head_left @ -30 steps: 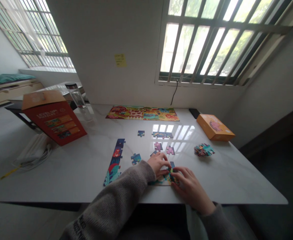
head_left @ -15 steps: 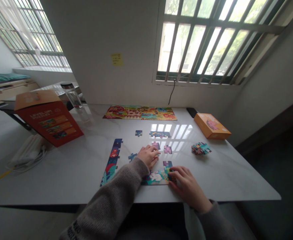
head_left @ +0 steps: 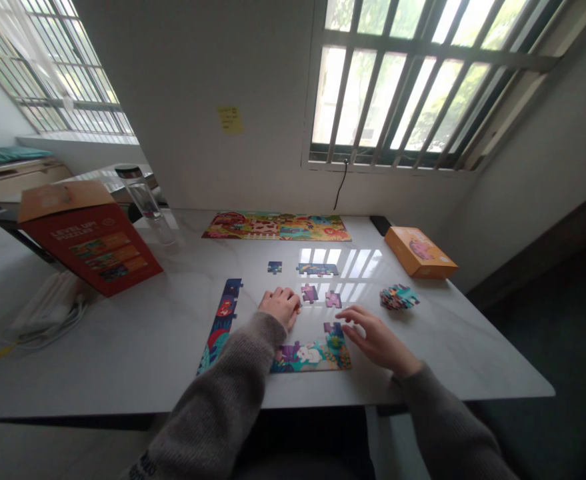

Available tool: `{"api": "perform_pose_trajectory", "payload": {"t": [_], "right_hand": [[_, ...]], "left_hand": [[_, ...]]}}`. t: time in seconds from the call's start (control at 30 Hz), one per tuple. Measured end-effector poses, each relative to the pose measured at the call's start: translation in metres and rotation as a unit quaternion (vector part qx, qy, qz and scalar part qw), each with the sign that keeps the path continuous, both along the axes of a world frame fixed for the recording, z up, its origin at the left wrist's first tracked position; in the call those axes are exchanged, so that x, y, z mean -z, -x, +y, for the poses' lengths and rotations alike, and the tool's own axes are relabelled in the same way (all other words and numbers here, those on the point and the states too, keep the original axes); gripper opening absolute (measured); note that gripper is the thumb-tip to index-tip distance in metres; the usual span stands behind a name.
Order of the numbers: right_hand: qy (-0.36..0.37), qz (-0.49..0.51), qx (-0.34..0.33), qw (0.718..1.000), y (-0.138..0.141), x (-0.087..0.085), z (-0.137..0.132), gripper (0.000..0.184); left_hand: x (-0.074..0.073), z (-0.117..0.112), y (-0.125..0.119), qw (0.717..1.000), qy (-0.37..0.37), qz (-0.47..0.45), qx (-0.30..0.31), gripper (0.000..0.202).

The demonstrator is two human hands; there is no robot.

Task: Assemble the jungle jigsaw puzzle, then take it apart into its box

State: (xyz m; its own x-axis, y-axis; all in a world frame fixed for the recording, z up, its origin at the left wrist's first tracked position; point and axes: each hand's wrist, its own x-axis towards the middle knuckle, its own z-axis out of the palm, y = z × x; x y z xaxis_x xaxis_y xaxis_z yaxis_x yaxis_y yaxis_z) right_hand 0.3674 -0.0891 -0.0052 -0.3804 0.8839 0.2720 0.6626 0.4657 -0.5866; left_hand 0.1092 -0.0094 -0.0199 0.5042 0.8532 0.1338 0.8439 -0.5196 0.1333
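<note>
My left hand (head_left: 279, 307) is over the middle of the table, fingers curled down on a puzzle piece (head_left: 299, 309); only a small orange edge shows at the fingertips. My right hand (head_left: 375, 337) is open, thumb and fingers apart, beside a purple-blue piece (head_left: 331, 329) at the top of the joined bottom strip (head_left: 310, 353), which has a white animal on it. At left runs a joined dark-blue strip (head_left: 226, 308), partly behind my left sleeve. Two pink-purple pieces, one (head_left: 309, 293) nearer my left hand and another (head_left: 333, 299), lie between my hands.
Beyond them lie a single blue piece (head_left: 275, 267) and a joined strip (head_left: 317, 269). A finished puzzle (head_left: 277, 227) lies by the wall. At right are a piece pile (head_left: 399, 297), an orange box (head_left: 420, 253) and a black phone-like object (head_left: 380, 225); at left, a red box (head_left: 93, 240) and a glass bottle (head_left: 143, 197).
My left hand has moved left, uncovering a pink-purple piece and covering where a blue piece lay. My right hand has lifted off the strip's right corner and moved up, fingers spreading.
</note>
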Motion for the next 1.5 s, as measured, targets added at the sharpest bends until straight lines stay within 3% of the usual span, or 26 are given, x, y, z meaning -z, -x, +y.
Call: {"api": "perform_pose_trajectory", "payload": {"t": [0.23, 0.37, 0.6, 0.83, 0.97, 1.07, 1.17, 1.33, 1.5], "right_hand": [[-0.06, -0.044, -0.025, 0.997, 0.012, 0.009, 0.088, 0.025], [-0.06, -0.092, -0.035, 0.993, 0.026, 0.024, 0.112, 0.038], [-0.05, -0.131, -0.021, 0.99, 0.031, 0.029, 0.112, 0.043], [-0.052, -0.1, -0.043, 0.993, 0.025, 0.025, 0.102, 0.049], [-0.051, -0.093, 0.011, 0.994, 0.009, 0.026, 0.093, 0.036], [-0.035, -0.135, 0.064, 0.988, -0.004, 0.026, 0.091, 0.037], [-0.016, -0.161, 0.071, 0.984, -0.008, 0.026, 0.092, 0.038], [-0.007, -0.149, 0.065, 0.987, -0.008, 0.027, 0.098, 0.039], [0.015, -0.083, 0.052, 0.995, -0.011, 0.03, 0.099, 0.034]], "left_hand": [[-0.004, 0.006, 0.013, 0.999, 0.026, -0.012, -0.038, 0.033], [-0.008, 0.003, 0.012, 0.998, 0.047, 0.004, -0.037, 0.025], [-0.005, 0.0, 0.009, 0.999, 0.029, -0.011, -0.037, 0.022], [-0.001, 0.003, 0.004, 0.996, 0.019, -0.089, -0.003, 0.036], [0.007, 0.006, -0.002, 0.994, 0.019, -0.108, 0.008, 0.039], [0.013, 0.006, -0.005, 0.992, 0.031, -0.114, 0.039, 0.034], [0.017, 0.004, -0.007, 0.991, 0.042, -0.115, 0.061, 0.029], [0.015, 0.004, -0.006, 0.99, 0.037, -0.123, 0.05, 0.032], [0.005, 0.008, -0.002, 0.985, 0.013, -0.169, -0.015, 0.034]]}}
